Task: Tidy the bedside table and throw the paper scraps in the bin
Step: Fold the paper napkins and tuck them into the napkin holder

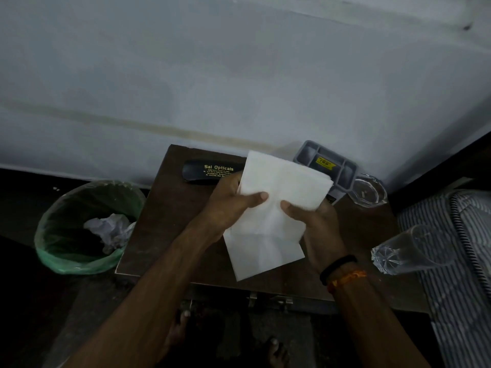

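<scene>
Above the dark wooden bedside table [170, 208] I hold a folded white paper napkin [276, 205] with both hands. My left hand [231, 203] grips its left edge, thumb across the front. My right hand [316, 224] pinches the right side, thumb on top. A bin [79, 256] lined with a green bag stands on the floor left of the table, with crumpled paper scraps [111, 229] inside. A black spectacle case [207, 171] lies at the table's back, partly behind my left hand.
A grey compartment tray [329, 163] leans at the table's back right, with a glass ashtray [369, 191] beside it. A clear drinking glass [409, 251] lies tilted at the right edge, next to a striped mattress [457, 288]. The wall is close behind. My bare feet show below.
</scene>
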Demonstrator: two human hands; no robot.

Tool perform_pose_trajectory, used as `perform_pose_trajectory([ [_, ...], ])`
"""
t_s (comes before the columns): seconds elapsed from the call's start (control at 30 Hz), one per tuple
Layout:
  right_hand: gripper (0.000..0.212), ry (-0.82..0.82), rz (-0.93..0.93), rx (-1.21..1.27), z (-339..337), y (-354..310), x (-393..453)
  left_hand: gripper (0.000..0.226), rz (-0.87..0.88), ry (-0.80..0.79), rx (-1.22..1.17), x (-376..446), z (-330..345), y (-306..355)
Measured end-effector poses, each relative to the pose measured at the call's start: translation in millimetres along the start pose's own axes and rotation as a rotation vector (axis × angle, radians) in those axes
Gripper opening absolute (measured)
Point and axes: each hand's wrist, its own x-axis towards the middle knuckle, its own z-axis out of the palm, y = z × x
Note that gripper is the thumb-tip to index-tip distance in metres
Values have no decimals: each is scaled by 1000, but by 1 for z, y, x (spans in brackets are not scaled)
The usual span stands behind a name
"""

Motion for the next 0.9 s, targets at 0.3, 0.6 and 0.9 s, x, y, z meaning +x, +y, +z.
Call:
perform_pose_trajectory([
  [0.3,33,38,-59,-86,7,11,2,39,-64,42,344,0,-5,-20],
  [0.6,40,30,-40,-67,6,25,6,61,-86,11,433,0,-2,-25],
  [0.9,44,36,8,-201,4,42,7,56,-139,4,478,-5,3,-32],
])
